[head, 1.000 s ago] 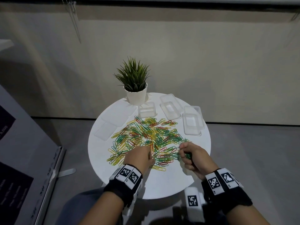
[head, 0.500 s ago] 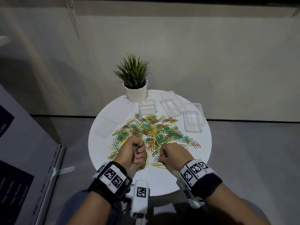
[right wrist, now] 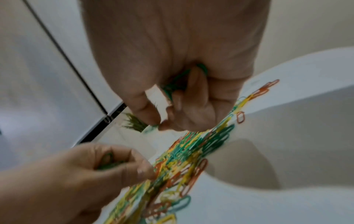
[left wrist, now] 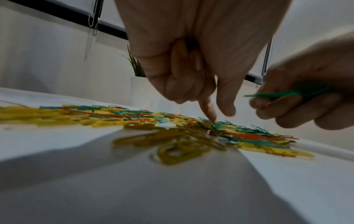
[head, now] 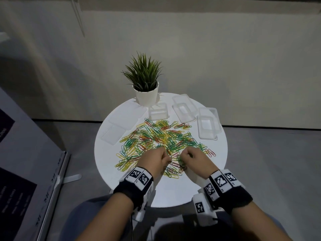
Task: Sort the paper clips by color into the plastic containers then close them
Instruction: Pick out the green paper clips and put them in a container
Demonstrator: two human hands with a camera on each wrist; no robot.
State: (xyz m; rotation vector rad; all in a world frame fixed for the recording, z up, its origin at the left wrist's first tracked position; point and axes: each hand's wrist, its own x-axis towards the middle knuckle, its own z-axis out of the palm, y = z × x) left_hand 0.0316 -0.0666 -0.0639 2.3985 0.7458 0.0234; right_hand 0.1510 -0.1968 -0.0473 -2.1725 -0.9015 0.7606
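Observation:
A pile of green, yellow and red paper clips (head: 161, 138) covers the middle of the round white table (head: 173, 192). My left hand (head: 165, 160) is at the pile's near edge. Its index finger (left wrist: 209, 112) and thumb touch the clips, and its curled fingers hold green clips (right wrist: 108, 160). Just to its right, my right hand (head: 186, 156) grips a bunch of green clips (right wrist: 177, 82) in its fist. Three clear containers (head: 158, 112) (head: 184, 108) (head: 207, 125) stand open and empty at the back right.
A potted plant (head: 145, 80) stands at the table's back edge. Clear lids (head: 113, 134) (head: 128, 113) lie flat at the back left. A dark board (head: 26, 171) leans on the floor to the left. Bare tabletop shows in front of my hands.
My right hand has come in from the pile's right side to beside the left hand. Both hands have stayed curled on green clips and now pick at the near middle of the pile.

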